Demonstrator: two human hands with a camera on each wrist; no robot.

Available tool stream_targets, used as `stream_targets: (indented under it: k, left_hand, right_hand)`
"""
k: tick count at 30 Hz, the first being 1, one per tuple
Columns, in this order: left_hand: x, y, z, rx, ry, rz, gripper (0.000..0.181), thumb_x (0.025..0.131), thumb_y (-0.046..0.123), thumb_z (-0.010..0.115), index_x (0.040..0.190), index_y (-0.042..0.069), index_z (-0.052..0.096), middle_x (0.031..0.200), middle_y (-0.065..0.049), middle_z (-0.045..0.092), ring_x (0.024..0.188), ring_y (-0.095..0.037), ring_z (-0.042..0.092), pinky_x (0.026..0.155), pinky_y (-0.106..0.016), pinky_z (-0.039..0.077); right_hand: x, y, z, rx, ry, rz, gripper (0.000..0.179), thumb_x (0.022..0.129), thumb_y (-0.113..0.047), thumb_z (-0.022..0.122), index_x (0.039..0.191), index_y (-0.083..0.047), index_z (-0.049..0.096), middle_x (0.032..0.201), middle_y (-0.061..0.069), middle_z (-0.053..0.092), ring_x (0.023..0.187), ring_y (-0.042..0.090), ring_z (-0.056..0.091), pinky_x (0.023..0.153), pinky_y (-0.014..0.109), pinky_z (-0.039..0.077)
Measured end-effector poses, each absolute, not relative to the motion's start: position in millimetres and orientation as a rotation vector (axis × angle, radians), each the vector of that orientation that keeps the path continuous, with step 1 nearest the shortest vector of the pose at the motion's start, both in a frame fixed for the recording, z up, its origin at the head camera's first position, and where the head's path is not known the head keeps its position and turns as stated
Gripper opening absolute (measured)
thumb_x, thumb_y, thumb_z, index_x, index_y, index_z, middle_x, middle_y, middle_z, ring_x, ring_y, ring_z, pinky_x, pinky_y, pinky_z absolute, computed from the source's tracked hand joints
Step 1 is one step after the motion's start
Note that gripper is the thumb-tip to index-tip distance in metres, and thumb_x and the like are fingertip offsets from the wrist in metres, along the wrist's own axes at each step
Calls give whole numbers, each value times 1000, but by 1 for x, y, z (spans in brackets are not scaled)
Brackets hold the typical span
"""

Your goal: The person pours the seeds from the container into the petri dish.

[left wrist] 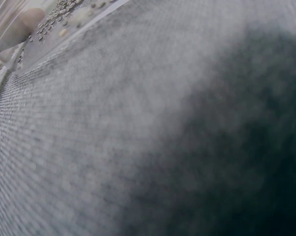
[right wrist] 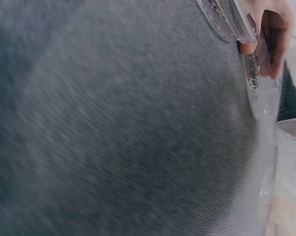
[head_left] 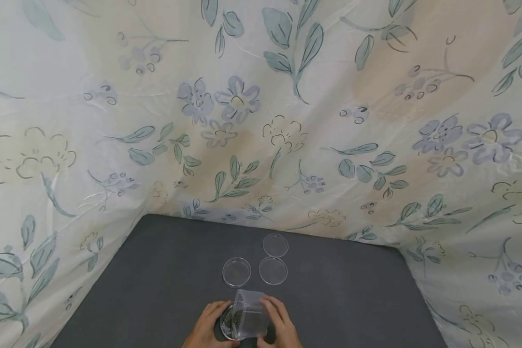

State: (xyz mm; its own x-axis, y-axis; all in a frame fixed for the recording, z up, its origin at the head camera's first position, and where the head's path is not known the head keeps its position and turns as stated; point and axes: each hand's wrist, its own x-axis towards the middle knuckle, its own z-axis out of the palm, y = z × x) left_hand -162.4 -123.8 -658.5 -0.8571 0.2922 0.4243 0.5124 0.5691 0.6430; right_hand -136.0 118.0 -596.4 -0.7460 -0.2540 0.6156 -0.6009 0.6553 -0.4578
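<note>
A clear plastic cup (head_left: 254, 316) lies tipped on its side, its mouth facing left over a shallow round dish (head_left: 226, 325). Dark small grains (head_left: 235, 319) show at the cup's mouth and in the dish. My right hand (head_left: 282, 325) grips the cup from the right, thumb below and fingers above. On the dish's left side, my left hand (head_left: 207, 327) curls fingers and thumb round its rim. In the right wrist view the left hand (right wrist: 275, 29) pinches the dish's edge. Only a corner of the left wrist view shows the grains (left wrist: 64, 14).
Beyond the hands, three clear round dishes or lids lie on the dark grey table (head_left: 178, 275): one on the left (head_left: 237, 272), one on the right (head_left: 273, 270) and one farther back (head_left: 276, 245). A floral cloth (head_left: 243, 169) hangs round the table's back and sides.
</note>
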Motion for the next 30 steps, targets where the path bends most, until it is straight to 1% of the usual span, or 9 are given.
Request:
stream_targets:
  k: [5, 8, 12, 15, 18, 21, 25, 27, 30]
  left_hand:
    - [-163, -124, -663, -683, -2498, -1163, 90, 64, 59, 91, 133, 7, 65, 121, 3, 67, 102, -6, 58, 80, -31, 57]
    - [-163, -125, -665, -693, -2476, -1152, 91, 64, 58, 92, 133, 6, 65, 121, 3, 67, 101, -6, 58, 80, -30, 57]
    - [-163, -125, -666, -698, -2452, -1139, 92, 62, 58, 93, 133, 6, 66, 120, 3, 67, 101, -6, 58, 80, -31, 56]
    - [-163, -125, -666, -692, -2451, -1119, 93, 61, 59, 93, 132, 6, 66, 119, 3, 67, 102, -6, 58, 80, -31, 57]
    - [-163, -125, -666, -685, -2455, -1092, 93, 61, 62, 92, 131, 7, 67, 119, 4, 67, 102, -7, 58, 80, -31, 57]
    - [-163, -125, -666, -682, -2451, -1085, 93, 60, 63, 92, 131, 7, 67, 119, 3, 67, 103, -7, 58, 80, -31, 57]
    - [-163, -125, -666, -692, -2435, -1101, 93, 61, 61, 92, 131, 7, 67, 119, 2, 67, 103, -6, 58, 80, -30, 57]
    - [-163, -126, -667, -696, -2429, -1099, 93, 61, 61, 92, 131, 6, 67, 119, 2, 67, 103, -6, 58, 80, -30, 57]
    - [-164, -126, -667, -696, -2432, -1085, 93, 61, 62, 92, 131, 6, 67, 119, 2, 67, 103, -7, 58, 80, -30, 57]
  right_hand:
    - [-132, 117, -604, 514, -2375, 1181, 89, 53, 2, 90, 136, -11, 60, 129, 13, 58, 108, 8, 63, 73, 24, 62]
    - [-130, 116, -607, 413, -2374, 1348, 85, 58, 2, 91, 136, -6, 58, 129, 16, 57, 113, 6, 62, 75, 30, 64]
    - [-126, 114, -607, 151, -2345, 1581, 84, 59, 1, 93, 135, 0, 56, 128, 18, 61, 106, 0, 64, 79, 26, 62]
    - [-123, 113, -606, -159, -2269, 1805, 88, 61, 0, 94, 138, -1, 51, 130, 20, 62, 100, -6, 65, 81, 24, 60]
    - [-121, 115, -606, -415, -2121, 1904, 93, 59, 2, 95, 140, -3, 48, 136, 21, 60, 101, -10, 65, 85, 18, 58]
    - [-121, 123, -614, -550, -2049, 1738, 96, 55, -3, 99, 138, -6, 51, 134, 10, 63, 103, -15, 62, 86, 6, 51]
    - [-123, 142, -632, -643, -1996, 1418, 94, 50, -11, 103, 132, -10, 56, 121, -10, 64, 106, -21, 53, 89, -4, 38]
    - [-124, 154, -639, -671, -1953, 1298, 92, 49, -9, 103, 129, -9, 57, 118, -11, 64, 107, -23, 49, 91, -5, 33]
    - [-127, 174, -644, -704, -1880, 1186, 90, 48, -4, 102, 127, -4, 58, 114, -7, 65, 106, -26, 44, 95, 0, 30]
